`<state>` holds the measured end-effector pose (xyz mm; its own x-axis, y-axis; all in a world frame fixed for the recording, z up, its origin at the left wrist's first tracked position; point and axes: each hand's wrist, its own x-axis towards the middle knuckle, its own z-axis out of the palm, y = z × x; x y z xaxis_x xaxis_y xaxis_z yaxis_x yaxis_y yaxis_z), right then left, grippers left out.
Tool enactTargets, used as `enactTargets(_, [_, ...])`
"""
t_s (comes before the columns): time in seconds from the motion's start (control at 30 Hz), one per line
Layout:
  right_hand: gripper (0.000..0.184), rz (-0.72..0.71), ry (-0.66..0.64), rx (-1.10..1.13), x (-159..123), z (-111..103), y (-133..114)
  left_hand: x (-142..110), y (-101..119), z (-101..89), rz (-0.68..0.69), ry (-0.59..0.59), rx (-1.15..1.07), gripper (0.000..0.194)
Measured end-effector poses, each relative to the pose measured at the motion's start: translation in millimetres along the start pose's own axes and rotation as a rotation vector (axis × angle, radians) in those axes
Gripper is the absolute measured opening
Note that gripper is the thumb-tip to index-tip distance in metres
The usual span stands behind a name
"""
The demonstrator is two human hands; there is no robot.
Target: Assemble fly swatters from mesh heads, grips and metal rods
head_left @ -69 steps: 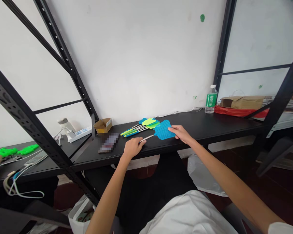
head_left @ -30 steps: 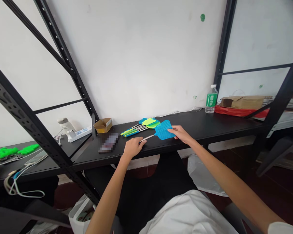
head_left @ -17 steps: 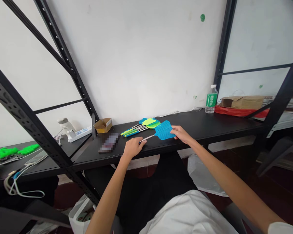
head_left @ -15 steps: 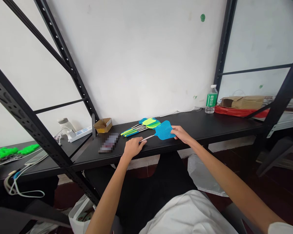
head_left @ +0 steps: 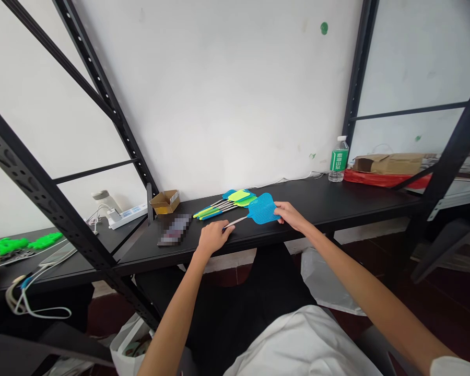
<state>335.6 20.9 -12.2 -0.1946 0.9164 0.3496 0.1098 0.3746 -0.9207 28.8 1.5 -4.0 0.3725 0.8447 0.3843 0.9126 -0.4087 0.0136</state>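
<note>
This seems a plain workroom: black metal shelf racks [head_left: 101, 94] stand against a white wall [head_left: 227, 94], with a power strip [head_left: 127, 216] on a lower shelf.

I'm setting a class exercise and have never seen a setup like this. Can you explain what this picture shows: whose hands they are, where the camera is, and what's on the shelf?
No machine appears here. These are a person's own bare hands, filmed by a camera worn on their head, looking forward and down. The left hand rests at the end of the metal handle of a blue plastic fly swatter, and the right hand touches the edge of its mesh head. The swatter lies on a black shelf. Nearby are more fly swatters, a small cardboard box and a water bottle.
</note>
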Motion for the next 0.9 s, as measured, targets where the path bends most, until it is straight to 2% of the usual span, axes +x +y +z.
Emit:
enactTargets(0.47, [0.011, 0.011, -0.006, -0.016, -1.6, 0.2, -3.4, 0.2, 0.1, 0.3, 0.003, 0.001, -0.009, 0.04])
enactTargets(0.7, [0.004, 0.002, 0.005, -0.043, 1.0, -0.6, 1.5, 0.0, 1.0, -1.5, -0.006, -0.003, 0.0, 0.04])
enactTargets(0.9, [0.008, -0.003, -0.004, -0.04, 1.4, -1.1, 3.0, -0.2, 2.8, -3.1, -0.01, -0.013, 0.009, 0.04])
